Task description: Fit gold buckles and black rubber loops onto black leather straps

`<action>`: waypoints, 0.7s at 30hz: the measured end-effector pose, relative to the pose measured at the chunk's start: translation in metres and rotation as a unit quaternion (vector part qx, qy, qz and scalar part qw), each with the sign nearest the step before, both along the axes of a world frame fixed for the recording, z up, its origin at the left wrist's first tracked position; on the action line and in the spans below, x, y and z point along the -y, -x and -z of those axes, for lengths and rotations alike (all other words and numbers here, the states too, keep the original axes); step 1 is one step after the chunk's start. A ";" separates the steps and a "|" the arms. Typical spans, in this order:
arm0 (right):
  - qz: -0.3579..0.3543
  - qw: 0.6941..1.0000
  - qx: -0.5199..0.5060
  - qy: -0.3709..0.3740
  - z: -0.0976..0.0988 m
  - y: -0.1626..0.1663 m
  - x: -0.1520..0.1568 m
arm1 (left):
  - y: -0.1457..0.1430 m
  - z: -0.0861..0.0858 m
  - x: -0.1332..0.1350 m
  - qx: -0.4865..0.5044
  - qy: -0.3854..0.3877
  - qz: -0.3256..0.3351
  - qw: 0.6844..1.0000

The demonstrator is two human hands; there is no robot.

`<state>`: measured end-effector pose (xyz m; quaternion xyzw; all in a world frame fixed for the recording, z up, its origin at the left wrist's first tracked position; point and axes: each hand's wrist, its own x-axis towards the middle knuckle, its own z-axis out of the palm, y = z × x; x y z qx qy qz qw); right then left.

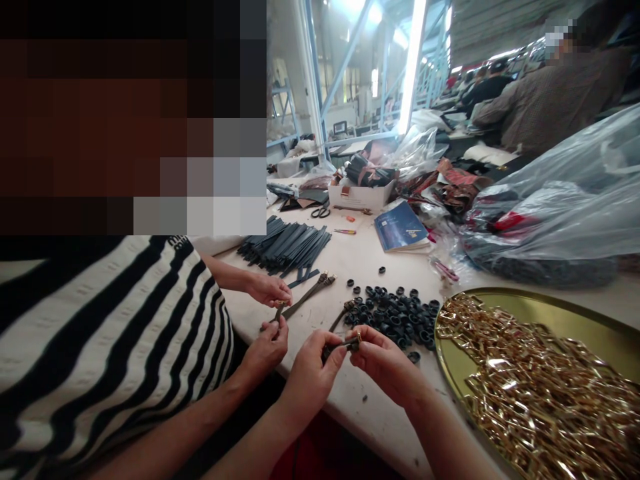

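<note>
Dark, leather-like strap (349, 345) spans the gap between the wearer's hands, above the table (345, 397) close to its near edge. The left hand (319, 360) pinches it between thumb and fingers, while the right hand (379, 355) pinches its end, where a small gold-coloured fitting (359, 337) shows; whether the fitting is fastened cannot be told. If it is loose, a slackened right pinch could let it slip off, perhaps over the edge, and uneven pull might twist the strap. Just beyond, black loops (395, 310) lie in a loose heap, so a careless knuckle could scatter them. To the right, gold-coloured hardware (530, 393) fills a round tray (442, 347); the right forearm comes near its rim and might jog it. On the left, a co-worker's hands (270, 288) pinch another strap (281, 311) near enough that elbows or forearms could bump and spoil either grip.
</note>
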<state>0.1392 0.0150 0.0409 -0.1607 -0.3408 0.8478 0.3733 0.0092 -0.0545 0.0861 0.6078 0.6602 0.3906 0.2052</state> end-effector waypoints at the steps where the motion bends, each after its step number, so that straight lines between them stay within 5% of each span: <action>1: -0.003 1.000 -0.007 0.008 0.001 0.000 0.000 | 0.000 0.000 -0.001 0.009 0.003 0.002 1.000; 21: -0.023 0.999 -0.019 0.031 0.011 0.003 -0.001 | -0.006 0.002 -0.002 0.263 0.161 0.048 0.950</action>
